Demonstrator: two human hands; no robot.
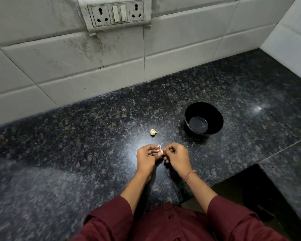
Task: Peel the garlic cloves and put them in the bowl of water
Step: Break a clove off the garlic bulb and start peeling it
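— What are the hands doing?

— The left hand point(146, 157) and the right hand point(176, 156) meet low over the counter point(76, 136). Their fingers are curled, and both pinch one garlic clove point(161, 150) between the fingertips.

— How does the clove look?

— It is small and pale, with a thin strip of papery skin sticking up from it. The fingers hide most of it, so I cannot tell how much skin is off.

— Any more garlic?

— A second garlic piece point(153, 132) lies on the dark speckled stone just beyond the hands. It is cream-coloured and in its skin, and a short stalk points right.

— And the bowl?

— The black bowl point(214, 117) stands upright on the counter, beyond the hands and to their right, apart from both pieces of garlic. A shallow pool of water point(198, 125) glints at its bottom.

— What else is around?

— A reddish thread point(189, 176) circles the right wrist, and the maroon sleeves point(111, 218) are pushed up the forearms. Behind the counter rises a white tiled wall point(59, 63). It carries a grimy socket panel point(117, 13) with two sockets and two switches.
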